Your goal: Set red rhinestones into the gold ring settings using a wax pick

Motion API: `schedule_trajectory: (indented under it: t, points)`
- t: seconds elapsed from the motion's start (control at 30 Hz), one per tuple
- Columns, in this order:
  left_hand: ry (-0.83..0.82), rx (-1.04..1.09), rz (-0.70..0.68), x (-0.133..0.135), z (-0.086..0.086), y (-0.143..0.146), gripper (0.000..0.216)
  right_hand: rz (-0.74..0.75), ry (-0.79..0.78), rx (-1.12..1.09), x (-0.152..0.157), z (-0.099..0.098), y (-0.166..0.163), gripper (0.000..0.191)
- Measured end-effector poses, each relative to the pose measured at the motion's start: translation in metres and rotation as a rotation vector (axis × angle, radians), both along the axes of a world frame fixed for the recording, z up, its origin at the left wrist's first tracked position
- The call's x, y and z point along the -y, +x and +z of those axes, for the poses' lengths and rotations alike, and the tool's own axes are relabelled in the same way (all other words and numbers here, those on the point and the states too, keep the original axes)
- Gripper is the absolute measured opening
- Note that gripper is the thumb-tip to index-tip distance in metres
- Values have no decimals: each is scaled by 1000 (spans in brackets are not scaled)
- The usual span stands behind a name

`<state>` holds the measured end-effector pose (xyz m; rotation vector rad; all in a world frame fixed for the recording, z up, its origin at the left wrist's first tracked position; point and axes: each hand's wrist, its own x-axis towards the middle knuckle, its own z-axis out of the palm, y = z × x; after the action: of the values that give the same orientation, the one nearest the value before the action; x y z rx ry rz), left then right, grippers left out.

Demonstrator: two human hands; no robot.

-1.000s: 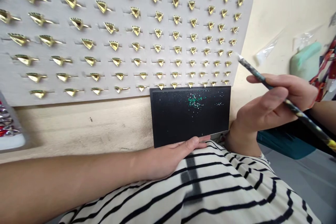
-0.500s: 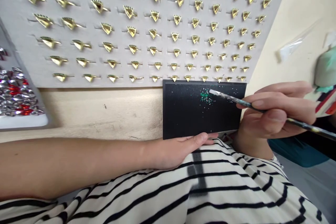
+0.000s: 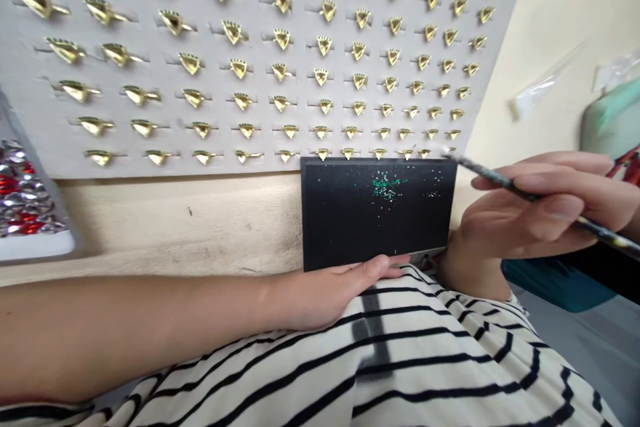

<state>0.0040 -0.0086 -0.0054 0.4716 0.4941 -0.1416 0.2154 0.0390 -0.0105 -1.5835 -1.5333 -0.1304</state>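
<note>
A shallow black tray [image 3: 345, 227] carries a scatter of tiny green stones [image 3: 384, 183] and clear ones [image 3: 434, 195]. Along its near edge, my left hand [image 3: 350, 283] holds the tray, some fingers hidden beneath it. My right hand [image 3: 555, 200] pinches a slim dark, speckled pick-up stick [image 3: 493, 177] with a pale tip. That tip hovers by the tray's far right corner, blurred; whether a stone is on it I cannot make out. Beyond the tray, a grey foam board [image 3: 295, 147] holds rows of gold-coloured rings [image 3: 324, 47] with triangular settings.
At the left stands a pale tray [image 3: 50, 245] of shiny clear and red stones [image 3: 25, 197]. A small clear plastic bag [image 3: 537, 90] lies on the cream tabletop [image 3: 500, 107] at right, near a pale green object [image 3: 610, 120]. Striped clothing [image 3: 300, 360] lies close below the tray.
My right hand has moved right, taking the stick's tip from the green stones to the tray's far right corner. The green stones are more spread out. The whole view has shifted slightly.
</note>
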Motion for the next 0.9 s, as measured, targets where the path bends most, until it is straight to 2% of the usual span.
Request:
schedule_trajectory:
  t: [0.07, 0.13, 0.77, 0.9]
  points:
    - [-2, -30, -17, 1, 0, -1, 57, 76, 42, 12, -7, 4, -3, 28]
    - [-1, -39, -31, 1, 0, -2, 58, 58, 19, 39, -10, 6, -2, 23]
    - [13, -12, -13, 4, -3, -3, 57, -80, -103, 125, -9, 5, -2, 27]
    - [5, -33, -26, 1, 0, -2, 58, -72, -62, 124, -9, 4, 0, 25]
